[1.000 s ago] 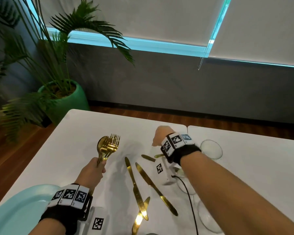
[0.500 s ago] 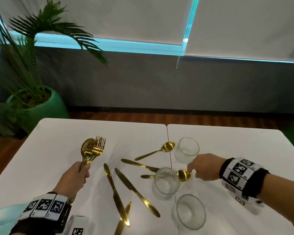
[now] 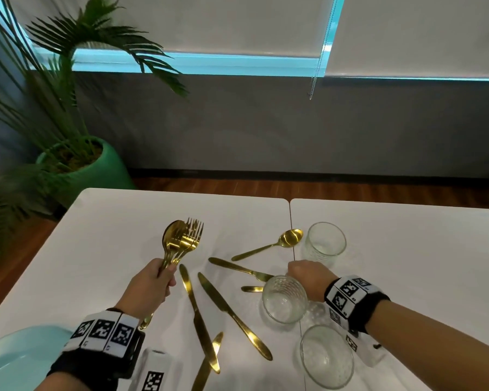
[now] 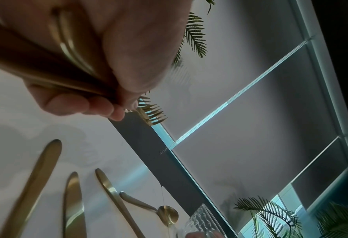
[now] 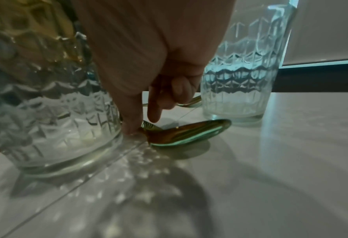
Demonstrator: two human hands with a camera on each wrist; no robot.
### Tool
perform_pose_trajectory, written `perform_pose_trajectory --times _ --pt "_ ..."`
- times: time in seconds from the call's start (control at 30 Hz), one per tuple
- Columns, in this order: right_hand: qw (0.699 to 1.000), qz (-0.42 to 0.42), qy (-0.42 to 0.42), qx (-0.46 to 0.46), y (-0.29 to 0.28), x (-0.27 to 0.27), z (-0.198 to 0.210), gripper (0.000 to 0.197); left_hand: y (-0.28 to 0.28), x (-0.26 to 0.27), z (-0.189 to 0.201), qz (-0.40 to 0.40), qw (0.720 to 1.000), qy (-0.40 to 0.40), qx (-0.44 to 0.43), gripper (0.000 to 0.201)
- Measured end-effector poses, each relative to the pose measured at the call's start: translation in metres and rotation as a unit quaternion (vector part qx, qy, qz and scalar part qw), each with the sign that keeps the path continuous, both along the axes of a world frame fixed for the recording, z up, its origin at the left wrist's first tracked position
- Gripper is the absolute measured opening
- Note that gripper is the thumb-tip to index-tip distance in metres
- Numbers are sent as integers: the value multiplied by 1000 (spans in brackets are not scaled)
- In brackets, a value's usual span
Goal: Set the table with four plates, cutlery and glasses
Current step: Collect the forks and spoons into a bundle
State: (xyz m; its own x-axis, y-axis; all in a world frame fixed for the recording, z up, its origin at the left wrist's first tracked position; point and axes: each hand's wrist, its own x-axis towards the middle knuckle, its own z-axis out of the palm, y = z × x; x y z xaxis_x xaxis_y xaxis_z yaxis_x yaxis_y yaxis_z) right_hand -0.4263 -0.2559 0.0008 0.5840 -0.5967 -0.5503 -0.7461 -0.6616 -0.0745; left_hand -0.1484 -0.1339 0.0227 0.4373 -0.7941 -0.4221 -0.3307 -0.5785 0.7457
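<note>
My left hand [image 3: 160, 277] grips a bundle of gold forks and spoons [image 3: 184, 239] upright above the white table [image 3: 110, 235]; their handles [image 4: 46, 69] run through the fist. My right hand [image 3: 305, 277] reaches down behind the middle glass [image 3: 284, 299] to a gold spoon [image 5: 189, 130] lying flat. The thumb [image 5: 130, 125] touches the spoon's neck and the forefinger [image 5: 154, 112] hovers just above it. A second spoon [image 3: 283, 242], a fork [image 3: 239, 268] and three knives [image 3: 232, 311] lie loose. A pale blue plate [image 3: 12, 359] shows at bottom left.
A far glass [image 3: 325, 244] stands beyond my right hand and a near glass [image 3: 326, 355] stands under my right forearm. A potted palm in a green pot [image 3: 91, 170] stands off the table's far left corner. A seam [image 3: 292, 221] splits the tabletop.
My right hand has come back from the far spoons, then slid left from the spoon's bowl to its neck beside the middle glass. The left hand still holds its bundle.
</note>
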Motion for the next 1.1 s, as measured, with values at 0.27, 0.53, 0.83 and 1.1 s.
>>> perform_pose_trajectory --times 0.27,0.53,0.83,1.1 --pt "999 -42 16 3 1 -11 8 25 -14 -19 11 -48 999 -4 -6 22" --pt "988 -8 57 -141 7 -22 113 22 -26 -34 36 -29 995 87 -33 19" --pt "973 196 40 -116 4 118 153 21 -39 -57 53 -92 987 126 -42 21" --pt "993 33 -96 -60 -15 147 119 28 -25 -17 25 -5 997 83 -9 30"
